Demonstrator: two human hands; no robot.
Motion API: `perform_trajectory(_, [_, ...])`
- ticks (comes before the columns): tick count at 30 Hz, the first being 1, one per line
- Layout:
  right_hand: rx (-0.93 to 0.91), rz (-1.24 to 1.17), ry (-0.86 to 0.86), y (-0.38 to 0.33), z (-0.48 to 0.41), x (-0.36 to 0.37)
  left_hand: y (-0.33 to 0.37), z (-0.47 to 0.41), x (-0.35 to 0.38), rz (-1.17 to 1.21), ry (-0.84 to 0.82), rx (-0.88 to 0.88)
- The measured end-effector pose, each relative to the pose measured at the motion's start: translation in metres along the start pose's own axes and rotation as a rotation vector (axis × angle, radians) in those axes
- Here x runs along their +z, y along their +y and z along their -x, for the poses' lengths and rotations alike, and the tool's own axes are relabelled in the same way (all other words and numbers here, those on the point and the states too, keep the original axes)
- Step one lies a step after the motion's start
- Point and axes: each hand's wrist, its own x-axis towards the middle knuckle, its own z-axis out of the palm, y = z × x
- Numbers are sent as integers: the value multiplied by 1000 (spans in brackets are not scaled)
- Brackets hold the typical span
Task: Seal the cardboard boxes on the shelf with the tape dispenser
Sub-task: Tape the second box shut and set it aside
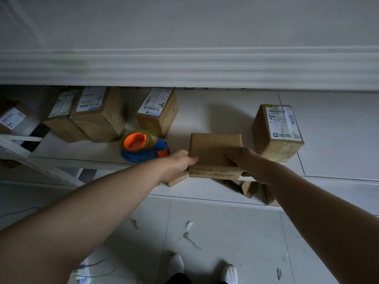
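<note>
A flat box lies at the front edge of the shelf, held between the left hand on its left side and the right hand on its right. Just left of it sits the tape dispenser. Behind the dispenser stands an upright box, with more boxes further left. Another box stands right of the flat one. Below, smaller boxes lie on a lower shelf.

Shipping labels on the boxes seem too blurred to read.
</note>
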Motion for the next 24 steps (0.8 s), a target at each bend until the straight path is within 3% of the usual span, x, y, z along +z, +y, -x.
perform_trajectory(6, [2, -11, -13, -12, 8, -3, 9, 7, -1, 43, 23, -11])
perform_trajectory(14, [-93, -19, 42, -36, 20, 14, 25, 15, -13, -223, 306, 15])
perform_trajectory(24, [-54, -48, 14, -41, 22, -12, 50, 35, -35, -160, 266, -58])
